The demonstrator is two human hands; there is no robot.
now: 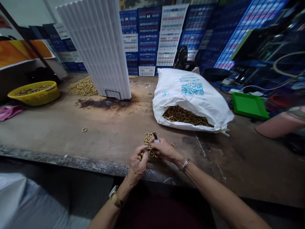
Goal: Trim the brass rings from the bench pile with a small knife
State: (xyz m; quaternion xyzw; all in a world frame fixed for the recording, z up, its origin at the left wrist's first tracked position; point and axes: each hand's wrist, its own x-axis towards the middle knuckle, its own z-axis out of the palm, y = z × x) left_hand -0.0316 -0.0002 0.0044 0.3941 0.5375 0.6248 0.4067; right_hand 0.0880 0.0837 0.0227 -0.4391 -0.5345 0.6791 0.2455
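Observation:
Several brass-coloured rings (140, 156) sit in the curled fingers of my left hand (137, 165), near the table's front edge. My right hand (168, 149) is closed on a small tool (156, 138) with a dark end and a pale, metallic-looking part; its exact kind is unclear. The two hands are close together, fingertips almost meeting. Under and just beyond them lies a small heap of loose rings (148, 137), partly covered by my right hand. Behind the heap, a white woven sack (176, 82) lies on its side, its mouth facing me and full of similar rings (183, 116).
One ring (84, 130) lies alone on the wooden table (54, 133). Further left are a yellow basin (40, 97) of rings and a ring pile (83, 87) beside a tall white corrugated panel (100, 47). A green tray (250, 106) lies right; stacked crates (149, 41) stand behind.

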